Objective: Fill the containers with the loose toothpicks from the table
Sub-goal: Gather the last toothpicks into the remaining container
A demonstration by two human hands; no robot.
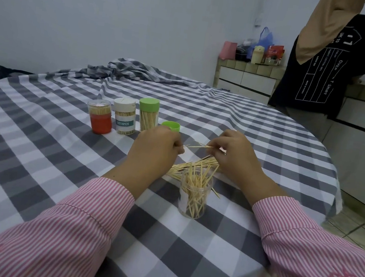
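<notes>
1. A round bench (pixel 37 142) covered in a grey-and-white checked cloth fills most of the view; the cloth lies bunched in folds at the far edge.
2. A second person in a dark printed T-shirt (pixel 320 70) stands past the bench's far right edge, facing a tiled counter (pixel 250 77) that carries bags and small packets.
3. Two arms in pink-and-white striped sleeves (pixel 87 218) reach in from the near edge toward the middle of the bench.
4. The left hand (pixel 155 148) is curled, its fingertips pinching one end of a thin bundle of pale wooden toothpicks (pixel 199 146).
5. The right hand (pixel 235 154) is also curled, its fingers closed round the other end of that bundle, which is held level just above the bench between the two hands.
6. A clear round plastic jar without a lid (pixel 194 194) stands upright near the middle of the bench, just nearer than the hands, partly filled with toothpicks leaning at loose angles.
7. A loose pile of toothpicks (pixel 193 166) lies on the cloth just behind that jar and beneath the hands.
8. Three closed containers stand in a row left of the hands, toward the far edge: a clear jar with a red label (pixel 99 116), a white-capped jar marked TOOTHPICK (pixel 124 116) and a green-capped clear jar (pixel 148 114), all holding toothpicks.
9. A separate green plastic cap (pixel 171 126) rests just beyond the left hand.
</notes>
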